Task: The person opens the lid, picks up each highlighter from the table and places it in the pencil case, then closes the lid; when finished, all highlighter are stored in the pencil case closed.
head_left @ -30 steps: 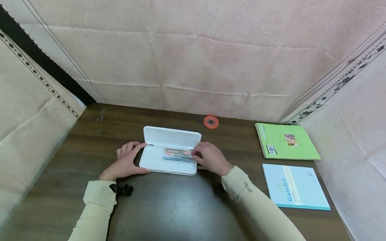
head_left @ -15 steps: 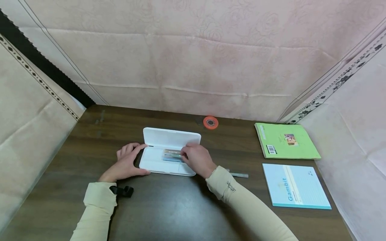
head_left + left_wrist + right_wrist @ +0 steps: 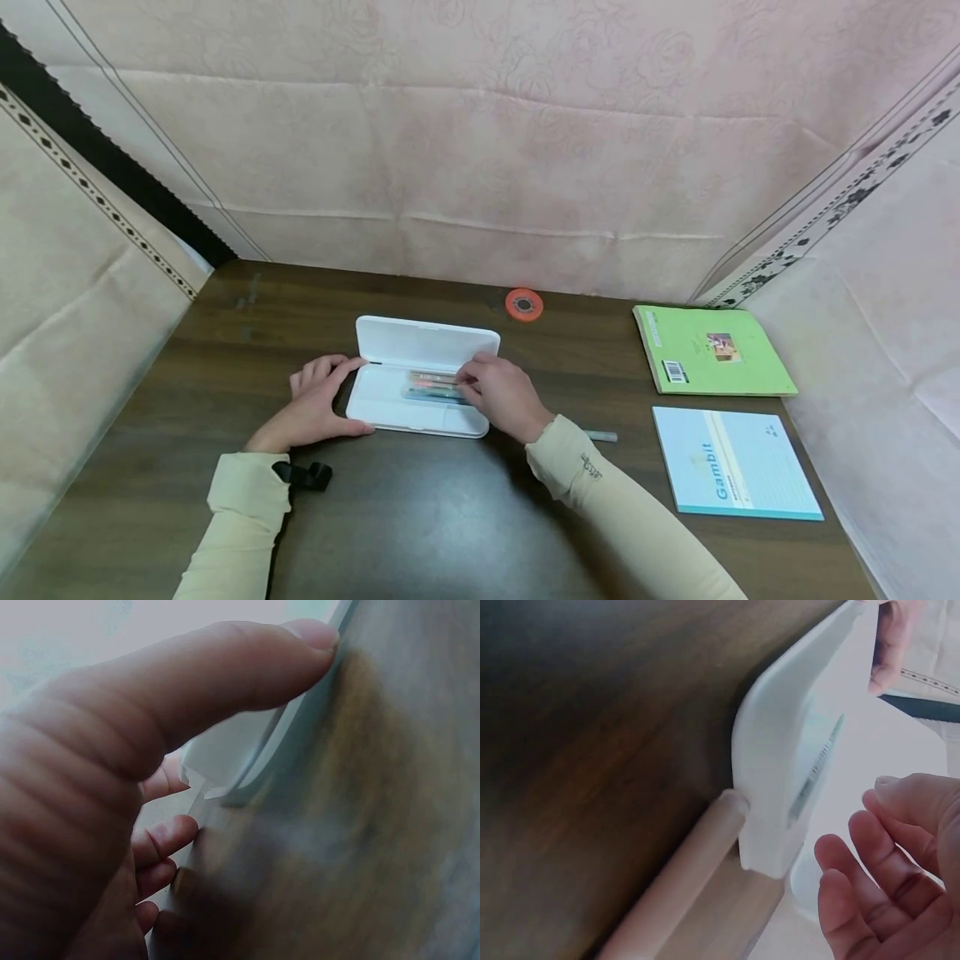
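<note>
Right hand [image 3: 506, 398], fingers curled, part-hides pens [image 3: 431, 385], grip unclear; left hand [image 3: 317, 404] grips case [image 3: 382, 410]; sleeve [image 3: 626, 504] overlaps tube [image 3: 603, 436]; 2 books [image 3: 731, 467] right.

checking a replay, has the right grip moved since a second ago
Yes, leftward: measured against the disc in the head view, the right grip is farther left, deeper over the case.

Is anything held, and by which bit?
The left grip holds the white case by its left end; whether the right grip holds any pens can't be told.
</note>
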Available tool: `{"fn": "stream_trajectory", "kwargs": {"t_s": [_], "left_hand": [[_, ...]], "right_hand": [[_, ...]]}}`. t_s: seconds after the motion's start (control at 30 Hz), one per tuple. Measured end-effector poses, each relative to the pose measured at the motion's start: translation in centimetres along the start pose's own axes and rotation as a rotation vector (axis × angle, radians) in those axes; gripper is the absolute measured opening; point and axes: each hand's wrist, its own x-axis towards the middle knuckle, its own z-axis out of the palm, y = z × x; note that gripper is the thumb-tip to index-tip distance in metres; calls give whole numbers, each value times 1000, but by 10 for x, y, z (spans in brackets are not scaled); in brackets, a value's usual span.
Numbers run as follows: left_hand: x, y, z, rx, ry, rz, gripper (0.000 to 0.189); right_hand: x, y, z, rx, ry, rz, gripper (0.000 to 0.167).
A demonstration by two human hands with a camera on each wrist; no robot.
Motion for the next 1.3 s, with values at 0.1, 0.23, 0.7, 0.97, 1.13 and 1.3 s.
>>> {"fn": "stream_trajectory", "kwargs": {"t_s": [0.1,0.23,0.7,0.97,1.13,1.3], "left_hand": [[0,0,0,1,0,-2,101],[0,-1,0,0,-3,-1,101],[1,-2,-1,-5,-8,-2,102],[2,-3,3,-5,-3,0,102],[1,-2,1,-6,-2,1,101],[1,-3,0,-2,-16,-6,102]], "right_hand": [[-6,4,-6,57,6,31,12],[-18,18,-18,113,33,91,12],[-78,89,-58,138,1,226,16],[-112,110,-60,66,-37,233,11],[-130,121,-57,11,-37,212,9],[-138,128,-52,-31,-36,187,9]]}}
